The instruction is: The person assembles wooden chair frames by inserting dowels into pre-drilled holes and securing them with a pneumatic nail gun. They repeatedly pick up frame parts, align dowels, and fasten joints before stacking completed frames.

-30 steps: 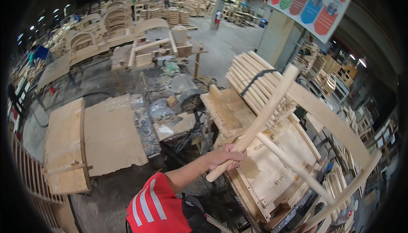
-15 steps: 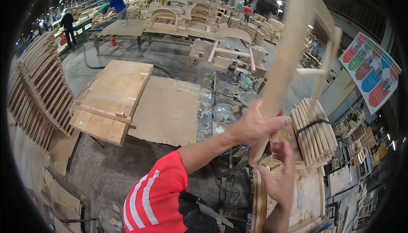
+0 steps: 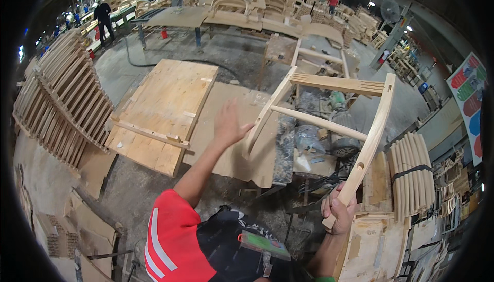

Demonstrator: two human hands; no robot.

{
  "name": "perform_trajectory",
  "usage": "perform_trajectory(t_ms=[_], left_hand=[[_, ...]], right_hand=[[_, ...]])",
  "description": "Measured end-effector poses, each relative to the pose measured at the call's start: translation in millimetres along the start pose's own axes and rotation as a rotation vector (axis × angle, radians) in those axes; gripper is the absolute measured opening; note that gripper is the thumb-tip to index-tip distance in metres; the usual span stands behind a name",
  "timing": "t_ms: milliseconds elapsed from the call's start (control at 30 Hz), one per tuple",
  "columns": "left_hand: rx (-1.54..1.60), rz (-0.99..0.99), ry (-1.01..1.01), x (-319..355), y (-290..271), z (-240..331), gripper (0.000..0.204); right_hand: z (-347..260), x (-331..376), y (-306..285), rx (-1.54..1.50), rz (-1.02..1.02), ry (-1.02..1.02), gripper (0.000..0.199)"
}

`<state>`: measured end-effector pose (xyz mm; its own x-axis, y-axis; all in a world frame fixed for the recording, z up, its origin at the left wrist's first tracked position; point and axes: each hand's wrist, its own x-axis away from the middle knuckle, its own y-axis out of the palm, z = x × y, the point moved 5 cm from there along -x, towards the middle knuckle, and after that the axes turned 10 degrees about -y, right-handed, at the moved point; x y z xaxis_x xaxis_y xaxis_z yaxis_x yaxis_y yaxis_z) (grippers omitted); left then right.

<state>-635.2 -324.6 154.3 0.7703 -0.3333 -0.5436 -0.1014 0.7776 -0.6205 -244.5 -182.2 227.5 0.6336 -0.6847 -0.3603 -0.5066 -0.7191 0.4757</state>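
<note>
A pale wooden chair frame (image 3: pixel 380 122) is held up in front of me, tilted. It has two curved legs, joined by a flat rail and a thinner round rung (image 3: pixel 319 121); holes show in the right leg. My right hand (image 3: pixel 340 211) is wrapped round the lower end of that leg. Beside the lower part of the left leg (image 3: pixel 261 126), my left hand (image 3: pixel 229 125) is raised with fingers stretched out and somewhat blurred. Its thumb points at that leg; whether it touches the wood I cannot tell.
A low wooden board (image 3: pixel 162 109) stands left of a cardboard sheet (image 3: pixel 218 151). Curved slatted wood parts (image 3: pixel 67 91) are stacked far left. A strapped bundle of wooden legs (image 3: pixel 410 176) stands at right, above a wooden bench (image 3: pixel 378 248). Several people work at the back.
The chair frame has turned from upright and close to a tilted, face-on position. My left hand has let go of it and moved left; my right hand has closed on a leg.
</note>
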Motion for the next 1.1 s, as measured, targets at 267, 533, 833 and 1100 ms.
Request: perform_trajectory(t_ms=[267,533,833,1100], left_hand=[[0.719,-0.720,-0.776,66,97,-136,0.046],[0.024,-0.259,-0.798,74,51,-207,0.051],[-0.366,-0.119,-0.743,79,56,-198,0.047],[-1.070,-0.505,-0.300,74,97,-152,0.043]], right_hand=[[92,-53,-32,-0.082,-0.019,0.244,0.044],[287,-78,-131,0.860,-0.012,0.415,0.033],[336,-72,-122,1.405,-0.128,0.470,0.043],[302,12,-135,1.401,-0.064,0.674,0.045]])
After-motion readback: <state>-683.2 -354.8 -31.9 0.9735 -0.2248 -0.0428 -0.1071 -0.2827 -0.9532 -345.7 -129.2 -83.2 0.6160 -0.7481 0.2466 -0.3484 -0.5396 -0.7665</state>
